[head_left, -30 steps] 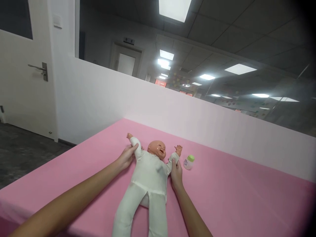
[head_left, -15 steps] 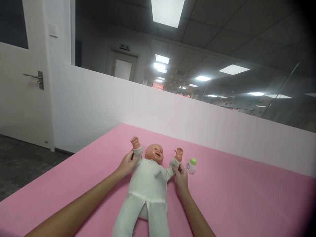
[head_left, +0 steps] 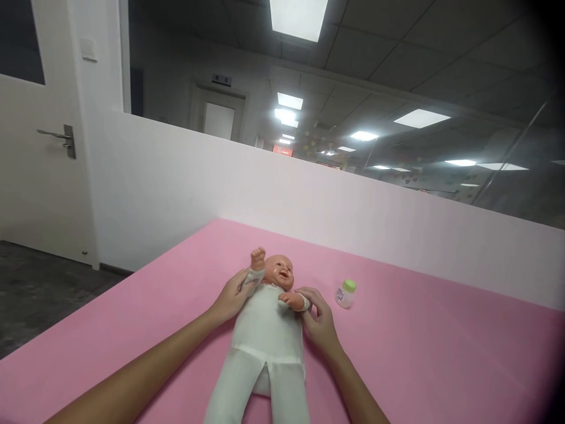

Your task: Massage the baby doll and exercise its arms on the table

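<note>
Both doll arms have swung inward since a moment ago. Left hand (head_left: 232,297) grips one raised arm, right hand (head_left: 321,321) holds the other across the doll (head_left: 269,330), lying face-up between them on the pink table (head_left: 419,353); small bottle (head_left: 345,293) nearby, white wall (head_left: 176,182) behind.

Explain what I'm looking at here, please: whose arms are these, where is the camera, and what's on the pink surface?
No machine here: the arms belong to a person wearing a camera on the head, looking forward and down. A baby doll in a white suit lies face up on a pink table. The left hand has a grip on the doll's raised arm beside the head. The right hand holds the doll's other arm folded across its chest. A small bottle with a green cap lies apart, to the right.
</note>
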The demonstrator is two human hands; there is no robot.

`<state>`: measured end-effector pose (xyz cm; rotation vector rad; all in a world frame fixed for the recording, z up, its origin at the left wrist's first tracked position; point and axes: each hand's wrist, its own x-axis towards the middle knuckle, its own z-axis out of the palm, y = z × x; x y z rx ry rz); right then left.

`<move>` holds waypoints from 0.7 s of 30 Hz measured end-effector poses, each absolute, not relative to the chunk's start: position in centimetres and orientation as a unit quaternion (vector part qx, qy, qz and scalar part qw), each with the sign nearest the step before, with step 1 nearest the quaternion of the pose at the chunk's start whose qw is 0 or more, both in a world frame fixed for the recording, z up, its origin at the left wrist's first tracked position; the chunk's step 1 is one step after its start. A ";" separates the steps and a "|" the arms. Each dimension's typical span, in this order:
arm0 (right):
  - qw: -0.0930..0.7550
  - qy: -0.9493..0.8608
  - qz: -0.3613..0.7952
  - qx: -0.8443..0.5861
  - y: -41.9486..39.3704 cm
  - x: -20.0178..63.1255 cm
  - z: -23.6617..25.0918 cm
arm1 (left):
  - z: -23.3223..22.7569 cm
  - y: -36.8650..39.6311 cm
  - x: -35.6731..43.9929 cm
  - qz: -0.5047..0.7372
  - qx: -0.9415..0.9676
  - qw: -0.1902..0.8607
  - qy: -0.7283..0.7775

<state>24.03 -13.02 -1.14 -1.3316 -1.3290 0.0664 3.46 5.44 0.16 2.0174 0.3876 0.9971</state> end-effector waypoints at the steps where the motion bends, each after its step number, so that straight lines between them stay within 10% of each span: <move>1: 0.585 -0.575 0.024 -0.572 -13.1 23.9 -1.1 | 0.2 5.3 3.4 0.396 0.814 0.402 0.138; 21: 0.667 -0.458 0.057 -0.584 -12.5 25.6 -2.4 | 1.1 4.8 3.1 0.454 0.783 0.391 0.165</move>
